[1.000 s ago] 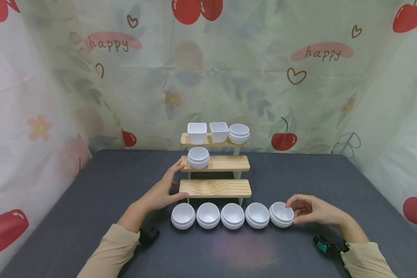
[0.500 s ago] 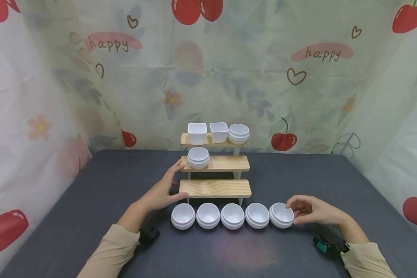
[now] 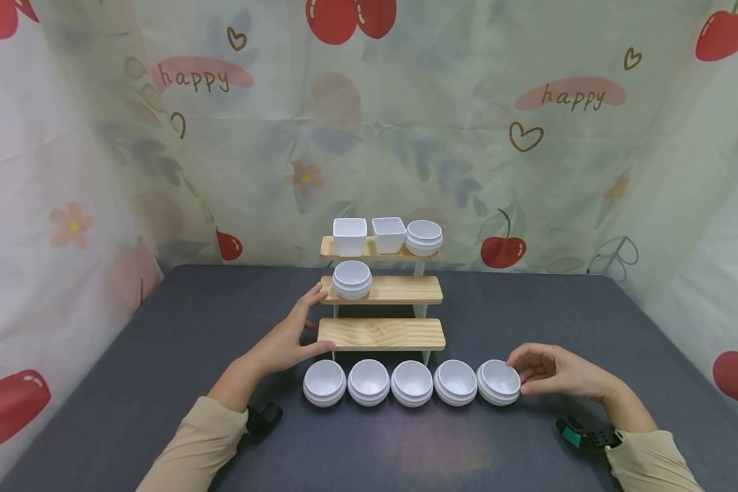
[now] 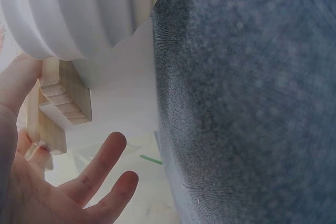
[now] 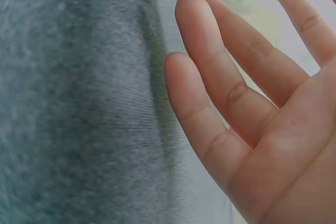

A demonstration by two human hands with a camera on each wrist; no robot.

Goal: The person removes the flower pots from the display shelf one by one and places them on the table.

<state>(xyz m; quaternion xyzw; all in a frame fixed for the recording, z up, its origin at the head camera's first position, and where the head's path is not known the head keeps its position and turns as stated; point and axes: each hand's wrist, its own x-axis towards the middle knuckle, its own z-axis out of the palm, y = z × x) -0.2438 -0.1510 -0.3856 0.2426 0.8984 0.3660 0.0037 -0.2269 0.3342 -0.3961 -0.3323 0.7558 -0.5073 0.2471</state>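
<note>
Over a dark grey table [image 3: 418, 444], in the head view, touches with the left hand [image 3: 285, 342] the left side of a three-step wooden stand [image 3: 381, 333]: fingertips at the end of the middle shelf [image 3: 406, 290], thumb at the front corner of the lowest one, fingers rather straight and spread, not folded around anything. With the right hand [image 3: 559, 372], pinches the rightmost bowl [image 3: 498, 381], white and round, at its right side, between thumb and bent forefinger. To the left of this bowl, along one row before the stand, four more round bowls [image 3: 412, 383], all upright and close together. On the top shelf [image 3: 327, 247], from left to right, one square bowl [image 3: 350, 237], a second square bowl [image 3: 389, 236] and an upper round bowl [image 3: 424, 237]; on the middle shelf, toward its left end, a single round bowl [image 3: 352, 279]. Wears beige sleeves [image 3: 190, 444]. Behind, a pale cloth [image 3: 406, 157] with printed cherries, flowers and the word "happy". In the left wrist view, touches the wooden shelf ends, with two fingers stretched out in the air; near the thumb, a ribbed white bowl, very large. In the right wrist view, fingers slightly bent below a white bowl, cut off at the top; from this side, hard to tell the exact contact.
</note>
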